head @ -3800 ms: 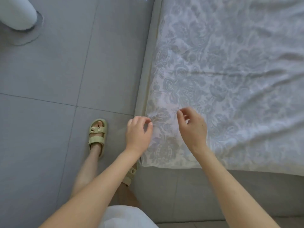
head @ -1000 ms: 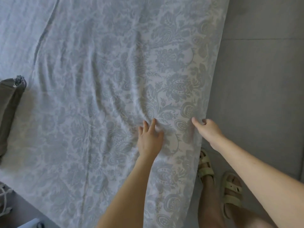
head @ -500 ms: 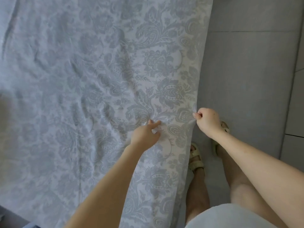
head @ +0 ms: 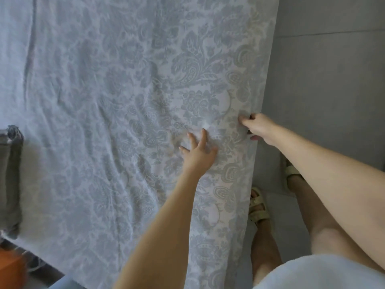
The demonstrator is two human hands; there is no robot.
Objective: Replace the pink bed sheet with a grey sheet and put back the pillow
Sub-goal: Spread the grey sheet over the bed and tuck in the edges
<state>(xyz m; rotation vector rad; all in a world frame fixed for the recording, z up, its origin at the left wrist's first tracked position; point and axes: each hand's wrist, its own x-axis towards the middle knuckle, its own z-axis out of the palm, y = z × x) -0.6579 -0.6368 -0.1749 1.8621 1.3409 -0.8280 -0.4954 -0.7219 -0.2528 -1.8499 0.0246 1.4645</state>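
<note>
Went from a bunched pinch half a second back to spread fingers (head: 202,140), now pressed flat on the grey sheet (head: 104,84), with the left hand (head: 198,157) a little further in from the edge. Kept the right hand (head: 260,128) at the side hem, fingers curled round the cloth and thumb on top, pinching it where it drops off the bed toward the floor (head: 323,80).

Lies leftward and away from both hands, spread across the bed, long axis running up the view with the hem parallel to it. Puts the left hand nearer the creases, just left of and beyond its fingertips, and the right nearer the hem. Calls, most likely, for a sweep leftward against the right hand's hold.

Counted: two hands, one grey sheet, one olive bundle (head: 10,180) on the bed at the view's left edge, two sandals (head: 258,209), one orange thing (head: 10,268) low left. Cannot tell whether that bundle is the pillow. Nothing pink in view.
</note>
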